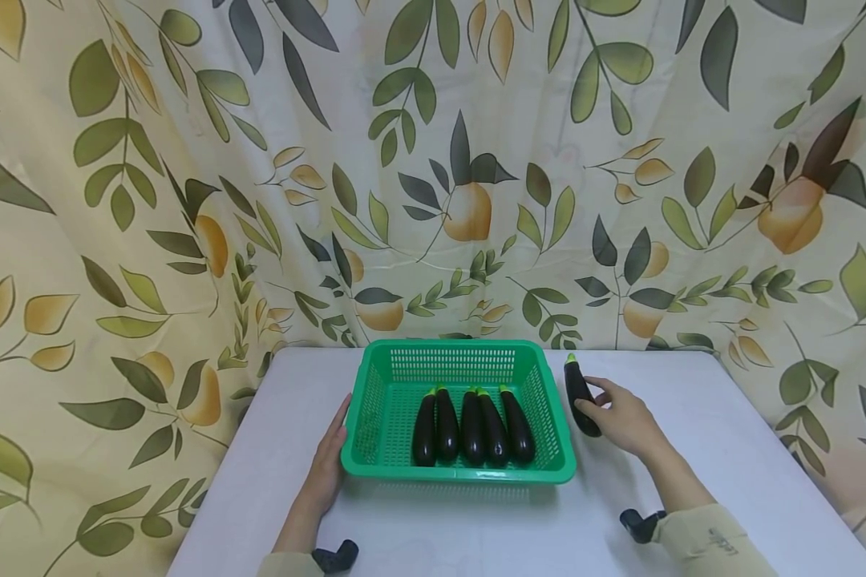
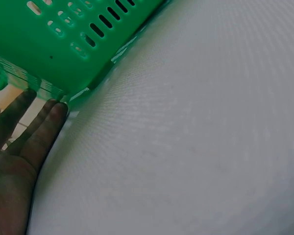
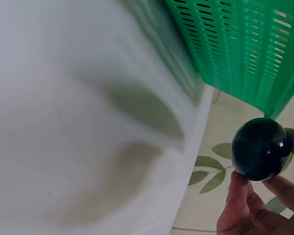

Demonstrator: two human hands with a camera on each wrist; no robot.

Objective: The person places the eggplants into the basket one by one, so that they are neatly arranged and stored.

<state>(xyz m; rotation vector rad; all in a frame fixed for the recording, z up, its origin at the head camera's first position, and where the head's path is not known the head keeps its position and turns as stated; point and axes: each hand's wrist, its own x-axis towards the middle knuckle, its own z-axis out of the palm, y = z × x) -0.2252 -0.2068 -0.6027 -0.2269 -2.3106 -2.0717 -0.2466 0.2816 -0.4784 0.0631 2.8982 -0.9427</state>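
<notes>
A green slotted basket [image 1: 548, 405] stands in the middle of the white table and holds several dark purple eggplants [image 1: 472, 425] side by side. My left hand [image 1: 329, 465] lies flat with straight fingers against the basket's left wall [image 2: 73, 44]; its fingers [image 2: 41, 134] touch the lower corner. My right hand [image 1: 621, 417] grips one more eggplant [image 1: 580, 393] just right of the basket. In the right wrist view the rounded end of this eggplant [image 3: 260, 148] shows between thumb and fingertips [image 3: 237, 196], above the table surface.
The white table [image 1: 729, 449] has bare surface in front of the basket and on both sides. A leaf-patterned curtain [image 1: 433, 176] hangs close behind the table and wraps round its sides.
</notes>
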